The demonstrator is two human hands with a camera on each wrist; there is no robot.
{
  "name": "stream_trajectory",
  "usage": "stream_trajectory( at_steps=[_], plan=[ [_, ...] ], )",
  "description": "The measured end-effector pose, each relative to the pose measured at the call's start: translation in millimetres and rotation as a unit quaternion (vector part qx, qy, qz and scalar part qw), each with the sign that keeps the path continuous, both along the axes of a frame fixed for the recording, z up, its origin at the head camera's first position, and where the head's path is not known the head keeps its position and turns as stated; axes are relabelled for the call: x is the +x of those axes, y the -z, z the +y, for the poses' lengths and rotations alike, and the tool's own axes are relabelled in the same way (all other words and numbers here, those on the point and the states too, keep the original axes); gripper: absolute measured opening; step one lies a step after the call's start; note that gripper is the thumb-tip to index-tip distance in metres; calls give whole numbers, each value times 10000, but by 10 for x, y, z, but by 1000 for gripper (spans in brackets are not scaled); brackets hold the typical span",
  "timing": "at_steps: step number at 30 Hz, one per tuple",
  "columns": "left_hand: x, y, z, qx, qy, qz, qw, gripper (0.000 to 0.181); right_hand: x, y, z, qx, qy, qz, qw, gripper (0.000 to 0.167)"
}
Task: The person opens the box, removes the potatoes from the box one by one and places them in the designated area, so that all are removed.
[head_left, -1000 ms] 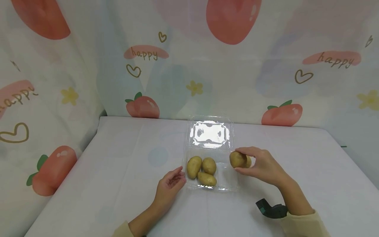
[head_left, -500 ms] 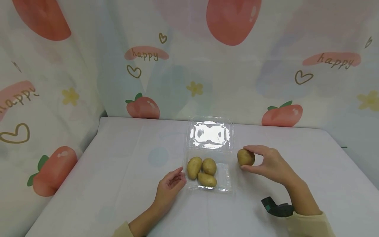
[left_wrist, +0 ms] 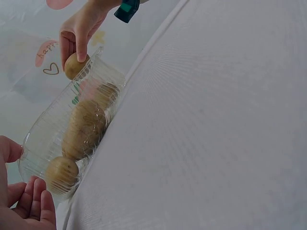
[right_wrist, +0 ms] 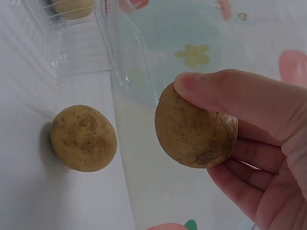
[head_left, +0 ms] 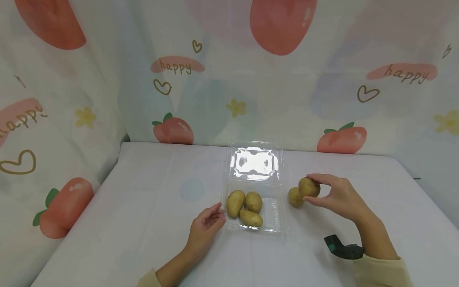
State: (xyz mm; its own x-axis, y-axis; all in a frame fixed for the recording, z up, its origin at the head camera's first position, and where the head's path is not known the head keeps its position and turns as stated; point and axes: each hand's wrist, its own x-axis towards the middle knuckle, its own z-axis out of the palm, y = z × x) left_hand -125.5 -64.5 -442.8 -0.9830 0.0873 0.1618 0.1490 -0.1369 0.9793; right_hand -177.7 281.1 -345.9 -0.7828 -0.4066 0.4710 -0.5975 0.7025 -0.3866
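Note:
My right hand [head_left: 338,197] pinches a round potato [head_left: 309,187] between thumb and fingers, raised above the table to the right of a clear plastic clamshell box [head_left: 271,215]. In the right wrist view, another potato [right_wrist: 84,138] lies on the cloth, apart from the held potato [right_wrist: 194,129]. Inside the box sit an oblong potato [head_left: 235,203], a rounder potato [head_left: 254,202] and a third potato [head_left: 251,218], all toward its left. My left hand [head_left: 206,227] rests at the box's left side, fingers relaxed; its thumb [left_wrist: 10,148] touches the rim in the left wrist view.
The box's lid [head_left: 254,161] is folded back flat behind it, shining with glare. A white cloth [head_left: 143,211] covers the table. Printed curtains [head_left: 279,91] stand along the back and sides. A dark wrist mount [head_left: 342,248] sits under the right wrist.
My right hand has carried its potato from the box's right edge farther right and slightly back, past the potato lying on the table. The left hand and the potatoes in the box stay put.

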Motion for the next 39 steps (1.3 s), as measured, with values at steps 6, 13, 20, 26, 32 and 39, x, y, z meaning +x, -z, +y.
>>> stream_trajectory(
  at_steps=[6, 13, 20, 26, 32, 39],
  plan=[
    [-3, 1, 2, 51, 29, 30, 10000, 43, -14, 29, 102, -25, 282, -105, 9995, 51],
    [3, -13, 0, 100, 53, -28, 9999, 43, -56, 108, 183, 74, 516, -412, 9978, 51],
    [2, -7, 4, 65, 38, 2, 10000, 43, -88, 179, 239, 26, 635, -856, 9943, 52],
    [1, -11, 6, 105, 41, 5, 9999, 43, -103, 210, 283, 109, 727, -1247, 9895, 52],
    [2, -7, 6, 88, 15, 12, 10000, 42, -120, 242, 317, 148, 701, -1933, 9785, 55],
    [0, -4, 4, 62, -3, 11, 10000, 42, -149, 299, 330, 203, 687, -2087, 9754, 57]
  ],
)
